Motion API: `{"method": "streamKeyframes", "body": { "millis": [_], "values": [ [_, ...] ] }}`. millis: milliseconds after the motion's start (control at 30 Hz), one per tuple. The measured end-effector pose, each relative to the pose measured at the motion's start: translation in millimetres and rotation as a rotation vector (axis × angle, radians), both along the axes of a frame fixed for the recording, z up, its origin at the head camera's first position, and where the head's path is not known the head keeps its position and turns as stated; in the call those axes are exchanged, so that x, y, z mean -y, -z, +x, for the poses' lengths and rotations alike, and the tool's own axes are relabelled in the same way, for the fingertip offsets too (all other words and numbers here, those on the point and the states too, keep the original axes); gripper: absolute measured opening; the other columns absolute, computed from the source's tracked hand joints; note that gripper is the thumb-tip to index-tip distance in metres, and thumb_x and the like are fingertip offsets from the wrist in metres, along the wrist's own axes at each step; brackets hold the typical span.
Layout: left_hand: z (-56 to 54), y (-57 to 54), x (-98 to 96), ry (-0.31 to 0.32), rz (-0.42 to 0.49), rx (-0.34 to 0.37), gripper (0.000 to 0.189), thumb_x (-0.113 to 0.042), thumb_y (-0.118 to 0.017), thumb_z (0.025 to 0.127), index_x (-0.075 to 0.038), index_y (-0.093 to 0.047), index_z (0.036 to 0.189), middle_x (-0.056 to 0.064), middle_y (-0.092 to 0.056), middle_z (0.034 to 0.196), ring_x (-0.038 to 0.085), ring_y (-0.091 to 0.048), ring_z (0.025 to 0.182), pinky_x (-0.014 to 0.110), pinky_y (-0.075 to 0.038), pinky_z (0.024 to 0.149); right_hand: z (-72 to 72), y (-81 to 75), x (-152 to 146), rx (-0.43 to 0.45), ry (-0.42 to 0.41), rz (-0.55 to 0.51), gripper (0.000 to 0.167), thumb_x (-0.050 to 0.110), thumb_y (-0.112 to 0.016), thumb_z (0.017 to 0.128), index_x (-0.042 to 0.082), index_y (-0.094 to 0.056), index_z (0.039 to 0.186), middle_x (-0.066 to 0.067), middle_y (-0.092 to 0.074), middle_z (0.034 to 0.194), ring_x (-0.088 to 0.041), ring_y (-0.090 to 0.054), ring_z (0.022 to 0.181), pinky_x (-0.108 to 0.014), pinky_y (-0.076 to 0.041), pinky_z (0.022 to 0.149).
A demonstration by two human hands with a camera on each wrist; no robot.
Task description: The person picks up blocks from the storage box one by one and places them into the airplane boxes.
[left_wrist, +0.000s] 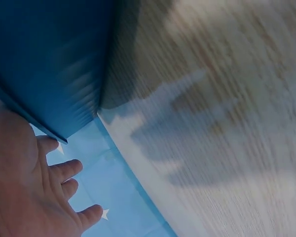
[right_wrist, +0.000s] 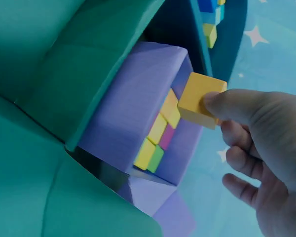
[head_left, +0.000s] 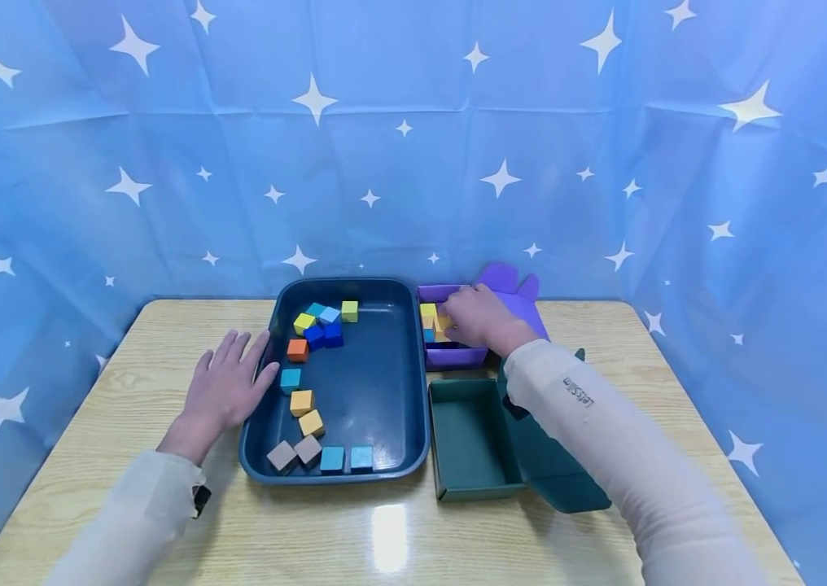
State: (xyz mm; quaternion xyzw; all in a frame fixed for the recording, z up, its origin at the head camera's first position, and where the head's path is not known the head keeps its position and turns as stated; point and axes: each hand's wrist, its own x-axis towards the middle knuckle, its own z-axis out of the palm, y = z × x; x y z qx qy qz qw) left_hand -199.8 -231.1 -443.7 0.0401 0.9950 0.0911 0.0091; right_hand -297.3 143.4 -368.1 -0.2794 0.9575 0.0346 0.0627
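My right hand is at the purple box, right of the dark blue tray. Between thumb and fingers it pinches an orange-yellow cube, held over the box opening in the right wrist view. Inside the box lie several cubes, among them yellow, green and magenta ones. My left hand lies at the tray's left rim, fingers spread and thumb over the edge, holding nothing. Along the tray's left side and front sit several cubes, including an orange cube and two grey-brown cubes.
In front of the purple box stands a dark green box, its lid folded out to the right beneath my right forearm. The purple lid leans open at the back right. A blue star-patterned curtain hangs behind the wooden table.
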Motion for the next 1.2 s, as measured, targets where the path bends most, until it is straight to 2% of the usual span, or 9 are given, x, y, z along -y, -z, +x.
{"method": "streamKeyframes", "body": {
  "millis": [100,200,300,400,667,767,933,1067,1200],
  "values": [
    [0.7,2.9,-0.6,-0.008,0.001,-0.011,0.065,-0.048,-0.033,0.103,-0.013,-0.02,0.156,0.026,-0.025,0.157,0.046,-0.012,0.148,0.069,-0.012,0.116,-2.7,5.3,0,0.035,-0.002,-0.017,0.018,0.026,-0.067,0.092,0.014,-0.072,0.104,-0.002,-0.071,0.096,-0.024,-0.059,0.094,-0.044,-0.043,0.094],
    [0.6,4.8,-0.3,-0.015,0.004,-0.012,0.065,-0.049,-0.032,0.103,-0.015,-0.019,0.157,0.026,-0.024,0.157,0.046,-0.011,0.148,0.069,-0.011,0.116,-4.4,9.2,0,0.065,-0.019,-0.029,0.014,0.024,-0.067,0.092,0.015,-0.073,0.101,0.0,-0.071,0.094,-0.023,-0.061,0.093,-0.047,-0.043,0.098],
    [0.5,5.5,0.0,-0.017,0.011,-0.01,0.064,-0.049,-0.031,0.103,-0.016,-0.019,0.157,0.027,-0.023,0.157,0.047,-0.011,0.147,0.07,-0.011,0.115,-6.2,13.1,2,0.097,-0.031,-0.035,0.009,0.021,-0.066,0.093,0.016,-0.073,0.09,0.003,-0.064,0.076,-0.02,-0.06,0.079,-0.042,-0.045,0.09],
    [0.8,5.6,0.0,-0.019,0.015,-0.008,0.064,-0.049,-0.031,0.103,-0.017,-0.018,0.157,0.027,-0.023,0.157,0.048,-0.011,0.147,0.07,-0.011,0.115,-8.4,16.7,3,0.133,-0.035,-0.031,0.016,0.019,-0.064,0.094,0.015,-0.069,0.079,0.003,-0.049,0.061,-0.018,-0.053,0.068,-0.039,-0.04,0.08],
    [1.4,6.7,0.8,-0.023,0.022,-0.001,0.065,-0.05,-0.03,0.103,-0.018,-0.015,0.158,0.027,-0.021,0.158,0.048,-0.01,0.147,0.07,-0.01,0.115,-12.2,23.4,9,0.187,0.007,-0.013,0.014,0.019,-0.063,0.094,0.017,-0.072,0.084,0.002,-0.061,0.071,-0.019,-0.057,0.08,-0.047,-0.042,0.098],
    [1.1,6.3,0.8,-0.025,0.024,-0.001,0.064,-0.05,-0.03,0.103,-0.019,-0.014,0.158,0.027,-0.021,0.158,0.048,-0.01,0.147,0.07,-0.01,0.115,-14.1,26.1,10,0.199,0.016,-0.014,0.018,0.019,-0.063,0.094,0.018,-0.07,0.077,0.004,-0.052,0.065,-0.018,-0.056,0.079,-0.043,-0.041,0.094],
    [1.1,5.3,0.4,-0.027,0.026,0.002,0.064,-0.049,-0.031,0.103,-0.019,-0.014,0.158,0.027,-0.021,0.158,0.048,-0.01,0.147,0.071,-0.01,0.115,-18.8,27.8,12,0.229,0.023,-0.016,0.032,0.016,-0.062,0.094,0.017,-0.056,0.062,0.004,-0.032,0.057,-0.016,-0.045,0.063,-0.033,-0.037,0.075],
    [1.3,5.8,0.7,-0.03,0.028,0.002,0.064,-0.049,-0.031,0.103,-0.019,-0.014,0.158,0.027,-0.021,0.158,0.048,-0.01,0.147,0.071,-0.01,0.115,-22.0,30.0,13,0.249,0.035,-0.027,0.036,0.015,-0.063,0.093,0.017,-0.049,0.06,0.004,-0.028,0.056,-0.015,-0.036,0.056,-0.031,-0.033,0.066],
    [1.7,6.5,0.8,-0.031,0.03,0.004,0.064,-0.049,-0.031,0.103,-0.019,-0.014,0.158,0.027,-0.021,0.158,0.048,-0.01,0.147,0.07,-0.009,0.115,-25.3,35.5,14,0.238,0.041,-0.027,0.038,0.014,-0.063,0.092,0.017,-0.046,0.058,0.004,-0.027,0.054,-0.014,-0.034,0.053,-0.03,-0.032,0.064]
  ]
}}
